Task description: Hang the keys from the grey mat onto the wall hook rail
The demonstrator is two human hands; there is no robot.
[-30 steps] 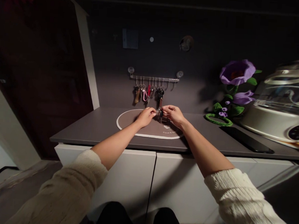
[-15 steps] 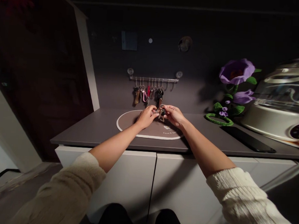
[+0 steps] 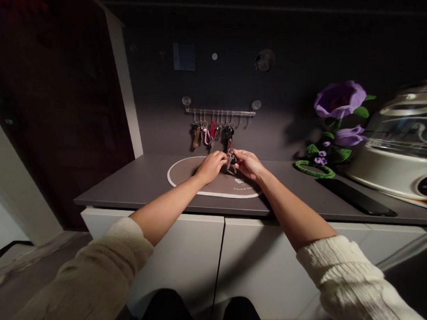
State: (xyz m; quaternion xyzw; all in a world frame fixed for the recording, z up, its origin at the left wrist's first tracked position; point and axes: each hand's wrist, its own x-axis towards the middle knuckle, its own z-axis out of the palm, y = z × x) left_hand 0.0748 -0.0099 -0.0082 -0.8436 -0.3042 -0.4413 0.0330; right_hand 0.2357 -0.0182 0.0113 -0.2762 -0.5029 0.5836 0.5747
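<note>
A bunch of keys (image 3: 231, 164) on a ring hangs between my two hands, over an oval brown mat (image 3: 184, 170) with a white edge. With its fingers pinched at the upper right of the bunch, my right hand (image 3: 248, 164) holds the ring. My left hand (image 3: 212, 166) is closed too, its fingertips at the left side of the same keys. Behind them, a clear hook rail (image 3: 219, 112) on the wall carries several key sets, among them a brown fob (image 3: 196, 137), a pink loop (image 3: 206, 136) and a red strap (image 3: 212, 129).
On the grey counter's right lie a black phone (image 3: 356, 196) and a green ring base (image 3: 314, 169) with purple flowers (image 3: 340, 101). A cream appliance (image 3: 397, 166) stands at the far right. White cabinet doors (image 3: 150, 248) are below. A dark door (image 3: 75, 103) is at left.
My left fingers have shifted slightly right and curled more closely against the keys. The right hand stays nearly in place; the view has shifted a little.
</note>
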